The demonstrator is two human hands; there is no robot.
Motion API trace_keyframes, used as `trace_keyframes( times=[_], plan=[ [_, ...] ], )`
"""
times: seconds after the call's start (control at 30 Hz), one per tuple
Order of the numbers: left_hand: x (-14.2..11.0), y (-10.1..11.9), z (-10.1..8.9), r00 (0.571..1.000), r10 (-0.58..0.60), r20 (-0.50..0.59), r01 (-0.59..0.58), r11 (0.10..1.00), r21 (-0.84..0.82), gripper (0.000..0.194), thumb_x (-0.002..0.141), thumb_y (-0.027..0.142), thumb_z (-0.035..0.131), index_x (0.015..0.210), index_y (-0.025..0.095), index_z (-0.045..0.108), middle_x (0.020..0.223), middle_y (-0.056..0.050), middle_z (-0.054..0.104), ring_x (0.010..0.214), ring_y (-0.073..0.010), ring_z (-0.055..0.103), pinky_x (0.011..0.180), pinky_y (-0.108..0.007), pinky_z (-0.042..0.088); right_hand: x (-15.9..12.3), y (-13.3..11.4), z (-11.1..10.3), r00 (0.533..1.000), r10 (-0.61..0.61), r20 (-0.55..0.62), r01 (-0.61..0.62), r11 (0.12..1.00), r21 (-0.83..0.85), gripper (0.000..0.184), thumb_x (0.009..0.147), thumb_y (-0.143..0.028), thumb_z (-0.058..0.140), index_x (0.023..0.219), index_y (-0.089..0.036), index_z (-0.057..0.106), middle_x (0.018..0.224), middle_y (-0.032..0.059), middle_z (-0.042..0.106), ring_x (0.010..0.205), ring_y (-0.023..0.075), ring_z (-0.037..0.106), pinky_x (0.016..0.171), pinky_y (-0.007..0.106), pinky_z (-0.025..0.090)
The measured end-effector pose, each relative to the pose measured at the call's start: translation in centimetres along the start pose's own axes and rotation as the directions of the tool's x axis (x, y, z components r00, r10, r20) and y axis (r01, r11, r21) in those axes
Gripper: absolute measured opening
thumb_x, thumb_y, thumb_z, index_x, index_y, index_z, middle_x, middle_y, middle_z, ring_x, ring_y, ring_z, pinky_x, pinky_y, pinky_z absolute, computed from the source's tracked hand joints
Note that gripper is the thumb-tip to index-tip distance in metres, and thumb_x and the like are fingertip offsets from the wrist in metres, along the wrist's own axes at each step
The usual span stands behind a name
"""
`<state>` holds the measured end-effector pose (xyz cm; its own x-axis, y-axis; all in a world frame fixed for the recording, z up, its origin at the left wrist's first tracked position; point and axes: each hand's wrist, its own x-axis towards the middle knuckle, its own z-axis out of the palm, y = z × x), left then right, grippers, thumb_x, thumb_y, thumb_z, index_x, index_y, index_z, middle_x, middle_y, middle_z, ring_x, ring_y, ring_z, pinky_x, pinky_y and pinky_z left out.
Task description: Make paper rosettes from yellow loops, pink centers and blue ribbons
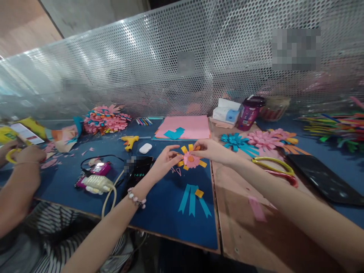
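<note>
A paper flower (191,159) with a pink middle, an orange centre and yellow outer petals is held just above the blue tabletop. My left hand (167,159) pinches its left side with bent fingers. On its upper right, my right hand (209,149) grips a petal between thumb and fingertips. Below the flower lie blue paper strips (192,201) with notched ends, and a small yellow paper square (199,193) rests on them. A dark phone (140,170) showing a clock lies left of my left hand, partly behind my forearm.
A yellow glue gun (130,142) and white earbud case (145,148) lie behind my left hand. Pink paper sheets (187,127) are stacked at the back. Scissors (274,167) lie beyond my right forearm, near finished flowers (263,140). A power strip (96,182) and a co-worker's hands (27,151) are leftward.
</note>
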<state>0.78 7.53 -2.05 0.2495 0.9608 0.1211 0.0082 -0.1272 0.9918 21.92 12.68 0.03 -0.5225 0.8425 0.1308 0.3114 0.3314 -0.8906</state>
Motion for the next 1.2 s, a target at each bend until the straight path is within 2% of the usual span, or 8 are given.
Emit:
trace_keyframes(
  times=[0.23,0.57,0.73,0.83,0.9,1.0,1.07,1.2],
  plan=[
    [-0.3,-0.2,0.5,0.996,-0.062,0.059,0.061,0.998,0.011,0.058,0.076,0.033,0.069,0.124,0.017,0.039,0.094,-0.006,0.063,0.082,-0.0180,0.064,0.074,-0.032,0.051,0.2,0.9,0.5,0.996,-0.087,-0.026,0.087,0.996,0.018,0.022,0.071,-0.040,0.068,0.078,-0.019,0.062,0.074,0.0007,0.064,0.066,0.0151,0.058,0.056,0.027,0.044],
    [-0.3,-0.7,0.2,0.996,-0.059,0.069,0.056,0.998,0.039,0.054,0.078,0.036,0.067,0.123,0.017,0.042,0.090,-0.005,0.062,0.079,-0.0175,0.064,0.070,-0.030,0.052,-0.6,-0.7,0.7,0.997,-0.069,-0.044,0.062,0.989,-0.136,0.021,0.074,-0.038,0.064,0.079,-0.018,0.062,0.077,0.0017,0.065,0.068,0.0157,0.058,0.058,0.027,0.043],
    [0.4,-1.2,-0.2,0.997,0.002,-0.075,-0.007,0.998,-0.066,0.050,0.079,0.042,0.065,0.119,0.017,0.047,0.104,-0.008,0.060,0.093,-0.0182,0.062,0.078,-0.030,0.051,-0.7,-1.1,1.0,0.974,-0.189,-0.124,0.167,0.971,-0.171,0.020,0.080,-0.038,0.061,0.083,-0.018,0.060,0.079,0.0032,0.065,0.072,0.0172,0.059,0.065,0.031,0.044],
    [0.6,-0.9,-0.6,0.992,-0.083,-0.094,0.056,0.962,-0.266,0.053,0.082,0.057,0.053,0.117,0.018,0.047,0.101,-0.009,0.061,0.086,-0.0210,0.065,0.072,-0.034,0.053,-1.3,-1.1,1.1,0.818,-0.541,-0.196,0.366,0.753,-0.547,0.011,0.086,-0.030,0.058,0.087,-0.019,0.060,0.087,0.0043,0.067,0.088,0.0201,0.056,0.084,0.040,0.039],
    [0.5,-0.4,-0.7,0.987,-0.159,0.008,0.151,0.917,-0.369,0.057,0.083,0.064,0.046,0.116,0.018,0.047,0.095,-0.010,0.063,0.080,-0.0230,0.067,0.067,-0.037,0.054,-1.8,-0.7,1.1,0.654,-0.755,-0.042,0.469,0.448,-0.761,0.006,0.087,-0.023,0.057,0.092,-0.022,0.061,0.096,0.0031,0.068,0.097,0.0209,0.052,0.092,0.043,0.033],
    [0.0,0.6,-0.4,0.978,-0.193,0.078,0.208,0.880,-0.427,0.051,0.083,0.057,0.051,0.115,0.018,0.050,0.095,-0.010,0.065,0.078,-0.0210,0.066,0.065,-0.034,0.054,-2.5,0.1,1.3,0.451,-0.866,0.216,0.553,0.080,-0.830,0.019,0.085,-0.014,0.058,0.100,-0.026,0.061,0.107,0.0011,0.067,0.102,0.0185,0.050,0.097,0.041,0.031],
    [-0.2,0.9,-0.2,0.980,-0.198,0.032,0.193,0.885,-0.424,0.043,0.082,0.042,0.060,0.117,0.019,0.051,0.099,-0.009,0.065,0.080,-0.0174,0.065,0.066,-0.028,0.053,-2.8,0.5,1.5,0.431,-0.854,0.292,0.588,0.020,-0.809,0.026,0.085,-0.010,0.057,0.103,-0.029,0.061,0.110,-0.0002,0.067,0.101,0.0165,0.051,0.099,0.039,0.033],
    [-0.3,0.8,-0.1,0.981,-0.194,-0.009,0.175,0.904,-0.390,0.045,0.076,0.028,0.067,0.118,0.019,0.053,0.100,-0.006,0.065,0.079,-0.0147,0.064,0.067,-0.025,0.052,-3.3,0.5,1.8,0.576,-0.733,0.362,0.668,0.167,-0.725,0.031,0.086,-0.013,0.055,0.105,-0.036,0.062,0.111,-0.0040,0.067,0.096,0.0145,0.056,0.097,0.037,0.040]
  ],
)
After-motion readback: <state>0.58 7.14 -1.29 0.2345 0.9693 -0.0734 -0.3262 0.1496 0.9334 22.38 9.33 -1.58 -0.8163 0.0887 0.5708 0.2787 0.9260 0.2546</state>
